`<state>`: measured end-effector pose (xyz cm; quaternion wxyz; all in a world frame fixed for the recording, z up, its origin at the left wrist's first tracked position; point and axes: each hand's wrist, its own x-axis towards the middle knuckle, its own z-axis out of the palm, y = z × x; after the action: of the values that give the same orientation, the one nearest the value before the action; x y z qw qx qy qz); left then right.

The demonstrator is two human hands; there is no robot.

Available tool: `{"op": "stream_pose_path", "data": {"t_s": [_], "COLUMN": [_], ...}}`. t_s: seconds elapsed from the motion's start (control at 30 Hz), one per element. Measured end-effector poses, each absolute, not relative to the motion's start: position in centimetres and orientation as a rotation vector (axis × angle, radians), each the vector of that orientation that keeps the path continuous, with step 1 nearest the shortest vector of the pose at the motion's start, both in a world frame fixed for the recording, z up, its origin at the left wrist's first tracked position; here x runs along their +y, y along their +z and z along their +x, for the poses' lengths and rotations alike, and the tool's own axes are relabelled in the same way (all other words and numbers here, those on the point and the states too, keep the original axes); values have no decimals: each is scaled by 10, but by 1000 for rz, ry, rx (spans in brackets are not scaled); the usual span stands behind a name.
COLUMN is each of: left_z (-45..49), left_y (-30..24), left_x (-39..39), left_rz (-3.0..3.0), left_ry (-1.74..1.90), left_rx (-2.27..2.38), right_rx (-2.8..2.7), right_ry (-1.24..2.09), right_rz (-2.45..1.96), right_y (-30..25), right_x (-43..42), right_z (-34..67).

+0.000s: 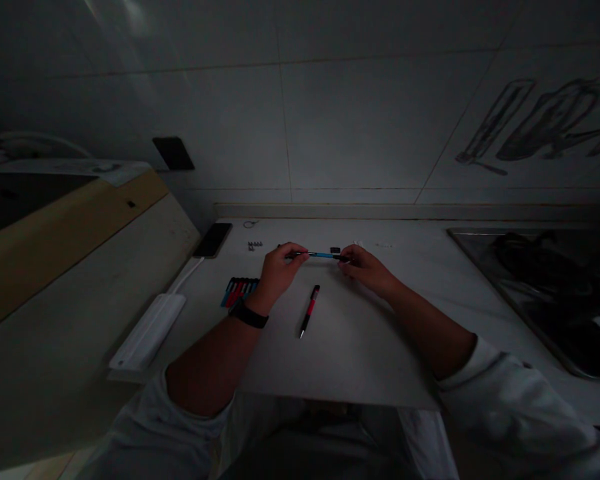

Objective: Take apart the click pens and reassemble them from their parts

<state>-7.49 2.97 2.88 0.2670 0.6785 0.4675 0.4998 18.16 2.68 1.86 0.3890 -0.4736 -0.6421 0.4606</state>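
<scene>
Between my two hands lies a slim blue-and-black pen, held level above the counter. My left hand pinches its left part, where a bit of pale metal shows. The fingers of my right hand close on its black right end. Nearer to me, a red-and-black pen rests at a slant, its metal tip toward me. Beside my left wrist is a row of red and blue pens, partly hidden by that arm. A small black block sits just behind the held pen.
Several tiny dark pieces lie left of my hands, with small white bits to the right. A phone and a white power strip line the left side. A stove stands at right, below the tiled wall.
</scene>
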Motion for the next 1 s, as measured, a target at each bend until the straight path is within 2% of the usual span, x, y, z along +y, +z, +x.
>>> {"op": "stream_pose_path", "data": {"t_s": [0.47,0.77,1.0], "left_z": [-74,-80,-90], "left_y": [30,28,23], "left_x": [28,39,44], "left_rz": [1836,1598,1769], "left_ry": [1297,1376,1269], "left_rx": [1196,1242,1325], "right_rx": [-1697,-1788,-2048], "right_ry": [1132,717,389], "right_rz": [-1247,-1374,-1477], "right_y": [20,20,15], "right_x": [25,34,37], "right_z": [181,196,208]}}
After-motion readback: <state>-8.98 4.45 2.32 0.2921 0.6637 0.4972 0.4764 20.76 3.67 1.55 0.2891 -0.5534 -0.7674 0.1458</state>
